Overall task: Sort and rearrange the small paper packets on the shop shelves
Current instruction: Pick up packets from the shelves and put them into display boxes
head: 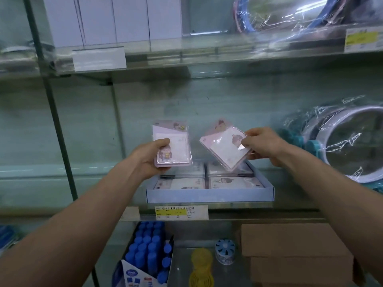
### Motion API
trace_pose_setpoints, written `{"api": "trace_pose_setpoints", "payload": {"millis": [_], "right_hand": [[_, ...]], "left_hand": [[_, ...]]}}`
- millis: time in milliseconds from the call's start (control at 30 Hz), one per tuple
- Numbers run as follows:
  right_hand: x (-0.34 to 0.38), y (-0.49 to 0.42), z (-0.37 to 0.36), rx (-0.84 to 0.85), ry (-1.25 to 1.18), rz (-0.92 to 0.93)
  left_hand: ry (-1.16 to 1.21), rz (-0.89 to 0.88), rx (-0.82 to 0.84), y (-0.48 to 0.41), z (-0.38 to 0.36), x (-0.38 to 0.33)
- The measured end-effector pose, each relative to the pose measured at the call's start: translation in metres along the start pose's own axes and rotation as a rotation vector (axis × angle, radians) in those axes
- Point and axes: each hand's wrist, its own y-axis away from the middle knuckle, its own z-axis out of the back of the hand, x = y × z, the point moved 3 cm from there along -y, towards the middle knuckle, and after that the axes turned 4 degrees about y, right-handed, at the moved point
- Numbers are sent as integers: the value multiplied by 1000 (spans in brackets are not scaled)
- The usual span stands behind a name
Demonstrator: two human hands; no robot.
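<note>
My left hand [150, 157] grips a small stack of pink cartoon paper packets [175, 146], held upright above the left side of a pale blue display tray [209, 195]. My right hand [261, 147] pinches another pink packet [224, 146] by its right edge, tilted, above the tray's right side. More packets [232, 182] lie flat inside the tray in rows, partly hidden by the held ones.
The tray sits on the middle metal shelf, with a yellow price label [181, 212] below it. Plastic-wrapped round goods [342, 141] stand to the right. Below are a box of blue-capped bottles [148, 251], two small round items [224, 251] and cardboard boxes [296, 251]. White boxes [112, 19] fill the top shelf.
</note>
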Motion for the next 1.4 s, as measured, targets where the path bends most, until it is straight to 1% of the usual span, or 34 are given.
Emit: {"api": "trace_pose_setpoints", "payload": {"millis": [200, 300, 400, 467, 567, 667, 800, 933, 1133, 1333, 1400], "right_hand": [[-2, -5, -4, -12, -29, -72], [-1, -5, -15, -21, -139, -125], [4, -2, -28, 30, -247, -163], [8, 1, -35, 82, -248, -156], [13, 2, -36, 91, -190, -111], [17, 3, -34, 97, -130, -68], [15, 7, -52, 250, 23, -63], [17, 12, -87, 373, 90, -68], [28, 15, -116, 360, 272, 61], [20, 23, -122, 406, 380, 90], [20, 18, -115, 339, 404, 124]], "left_hand": [[75, 64, 99, -11, -12, 2], [53, 88, 153, -14, -19, 7], [47, 116, 200, -15, -24, 11], [26, 128, 221, -14, -24, 12], [28, 127, 219, -12, -17, 6], [61, 98, 181, -13, -6, -4], [96, 41, 113, -15, 6, -15], [88, 50, 122, -9, 8, -14], [44, 101, 111, -7, 12, -5], [5, 107, 128, -6, 14, -1], [-20, 101, 151, -7, 13, 0]]}}
